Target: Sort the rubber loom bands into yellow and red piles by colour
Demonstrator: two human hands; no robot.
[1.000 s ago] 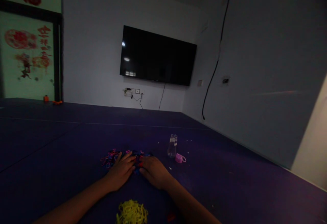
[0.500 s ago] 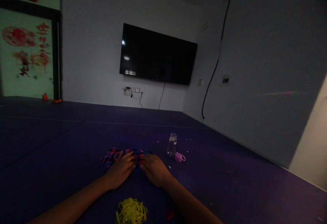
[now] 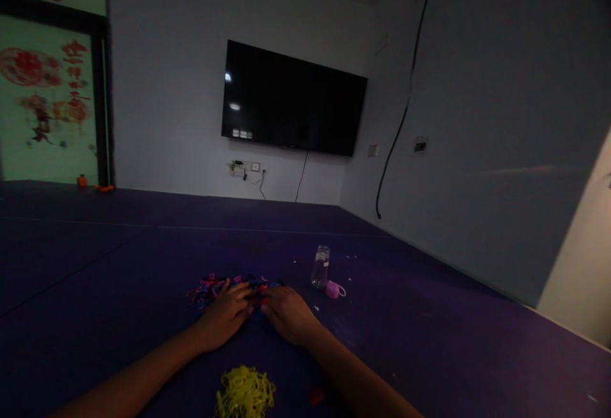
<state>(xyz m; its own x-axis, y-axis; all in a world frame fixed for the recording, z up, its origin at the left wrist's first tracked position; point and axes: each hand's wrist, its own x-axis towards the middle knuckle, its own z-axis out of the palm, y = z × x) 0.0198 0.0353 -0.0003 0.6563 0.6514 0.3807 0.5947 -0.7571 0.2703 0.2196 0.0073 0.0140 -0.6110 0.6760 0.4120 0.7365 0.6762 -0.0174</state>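
Note:
A loose pile of small bands, perhaps hair ties, in pink, blue, red and dark colours [image 3: 204, 292] lies on the purple floor ahead of me. My left hand [image 3: 226, 315] rests on it with fingers spread. From the other side my right hand [image 3: 289, 315] reaches in, fingers stretched over the pile's right part. Its thumb is beside something red at the middle, and the fingertips of both hands are close together. Dim light hides the finest detail there. Nearer to me, between my forearms, sits a heap of yellow bands [image 3: 245, 394], touched by neither hand.
A clear bottle [image 3: 320, 268] stands uncapped right of the pile, beside a pink looped cap [image 3: 335, 289]. A small red piece [image 3: 316, 396] lies near my right forearm. White scraps dot the floor. Beyond are a wall-mounted television [image 3: 293, 100] and a decorated door [image 3: 48, 100].
The view has shifted very slightly. Both hands stay at the pile in nearly the same pose; the bottle, cap and yellow heap have not visibly moved.

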